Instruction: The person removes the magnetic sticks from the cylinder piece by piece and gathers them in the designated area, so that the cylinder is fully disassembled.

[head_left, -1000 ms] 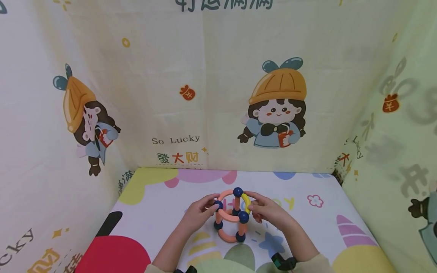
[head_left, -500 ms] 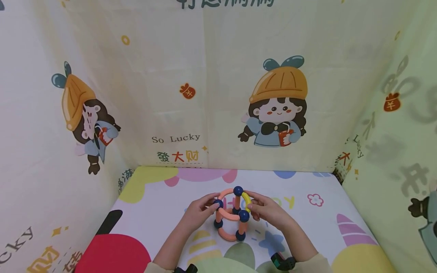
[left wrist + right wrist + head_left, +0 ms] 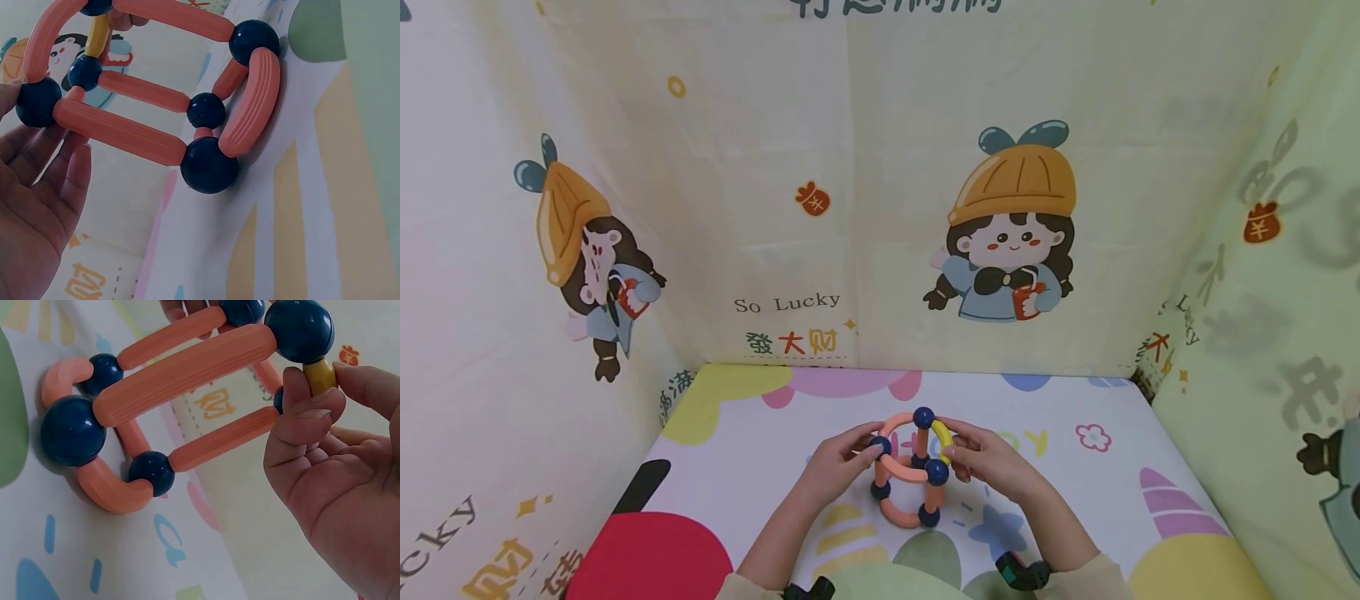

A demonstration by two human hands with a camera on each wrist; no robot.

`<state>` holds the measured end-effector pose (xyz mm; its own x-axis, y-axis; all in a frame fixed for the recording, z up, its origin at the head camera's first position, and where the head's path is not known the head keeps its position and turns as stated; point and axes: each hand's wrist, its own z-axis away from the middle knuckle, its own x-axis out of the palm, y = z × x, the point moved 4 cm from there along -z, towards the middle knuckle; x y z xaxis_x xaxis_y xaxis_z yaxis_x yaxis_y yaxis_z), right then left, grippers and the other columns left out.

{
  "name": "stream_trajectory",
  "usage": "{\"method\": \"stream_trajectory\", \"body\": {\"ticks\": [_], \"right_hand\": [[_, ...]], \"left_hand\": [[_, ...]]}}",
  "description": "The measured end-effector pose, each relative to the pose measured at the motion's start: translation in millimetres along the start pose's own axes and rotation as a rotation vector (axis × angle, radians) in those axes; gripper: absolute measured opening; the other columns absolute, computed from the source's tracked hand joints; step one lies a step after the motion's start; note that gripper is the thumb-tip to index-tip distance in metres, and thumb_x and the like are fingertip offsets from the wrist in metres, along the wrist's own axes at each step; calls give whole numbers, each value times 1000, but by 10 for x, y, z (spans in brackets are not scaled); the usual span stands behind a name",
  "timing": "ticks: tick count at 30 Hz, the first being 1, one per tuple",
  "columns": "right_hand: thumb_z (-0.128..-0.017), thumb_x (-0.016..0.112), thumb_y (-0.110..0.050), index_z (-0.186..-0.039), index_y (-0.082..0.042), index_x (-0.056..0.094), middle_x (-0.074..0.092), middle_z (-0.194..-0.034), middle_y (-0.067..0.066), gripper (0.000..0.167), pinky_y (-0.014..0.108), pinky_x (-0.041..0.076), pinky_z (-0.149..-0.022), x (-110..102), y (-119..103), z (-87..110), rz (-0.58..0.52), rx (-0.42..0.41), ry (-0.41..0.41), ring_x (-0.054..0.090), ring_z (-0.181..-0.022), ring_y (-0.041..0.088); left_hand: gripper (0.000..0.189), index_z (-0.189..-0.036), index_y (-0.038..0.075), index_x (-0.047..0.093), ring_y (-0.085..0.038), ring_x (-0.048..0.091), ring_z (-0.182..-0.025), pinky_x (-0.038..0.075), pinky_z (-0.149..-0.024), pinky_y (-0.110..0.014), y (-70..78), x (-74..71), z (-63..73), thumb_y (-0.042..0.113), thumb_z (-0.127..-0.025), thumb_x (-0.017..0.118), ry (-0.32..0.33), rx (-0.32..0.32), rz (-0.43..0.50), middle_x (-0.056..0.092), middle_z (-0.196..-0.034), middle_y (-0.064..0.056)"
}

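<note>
A cage-like frame of magnetic building rods and balls stands on the table; its coral rods (image 3: 904,473) join dark blue balls (image 3: 936,472). One curved yellow rod (image 3: 942,440) forms the right side of its top ring. My left hand (image 3: 831,473) pinches the upper left ball (image 3: 39,102) between thumb and fingers. On the other side my right hand (image 3: 992,460) pinches the yellow rod, just below a blue ball (image 3: 300,330) in the right wrist view. Fingers cover part of the yellow rod there.
The white table mat (image 3: 1045,500) carries coloured prints. A black object (image 3: 643,486) lies at the table's left edge. Printed cloth (image 3: 887,250) hangs behind and on both sides. Each wrist wears a dark camera (image 3: 1024,572).
The fingers of my right hand have shifted slightly on the yellow rod. My left hand and the frame stay where they were.
</note>
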<state>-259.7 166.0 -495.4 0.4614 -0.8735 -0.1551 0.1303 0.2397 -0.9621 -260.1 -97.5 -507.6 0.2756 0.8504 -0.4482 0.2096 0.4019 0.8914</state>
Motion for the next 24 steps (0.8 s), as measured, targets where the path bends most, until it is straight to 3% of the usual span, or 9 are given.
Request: {"method": "stream_trajectory", "body": {"ticks": [15,24], "right_hand": [[-95,65,-37,-148,-29,45,58,-86,9,58,33,45,-64,-25,49,-24,102,-18,33,56,-69,22],[-93,67,-35,-145,-31,48,60,-94,19,55,35,47,-66,-47,102,-63,165,-29,70,56,-69,23]], "left_hand": [[47,-139,34,56,-14,63,-98,53,-84,-25,-13,1,9,50,-95,60,8,0,-3,71,-110,6],[47,-139,37,55,-13,63,-100,53,-87,-26,-29,10,4,51,-95,60,10,-1,-9,70,-109,7]]}}
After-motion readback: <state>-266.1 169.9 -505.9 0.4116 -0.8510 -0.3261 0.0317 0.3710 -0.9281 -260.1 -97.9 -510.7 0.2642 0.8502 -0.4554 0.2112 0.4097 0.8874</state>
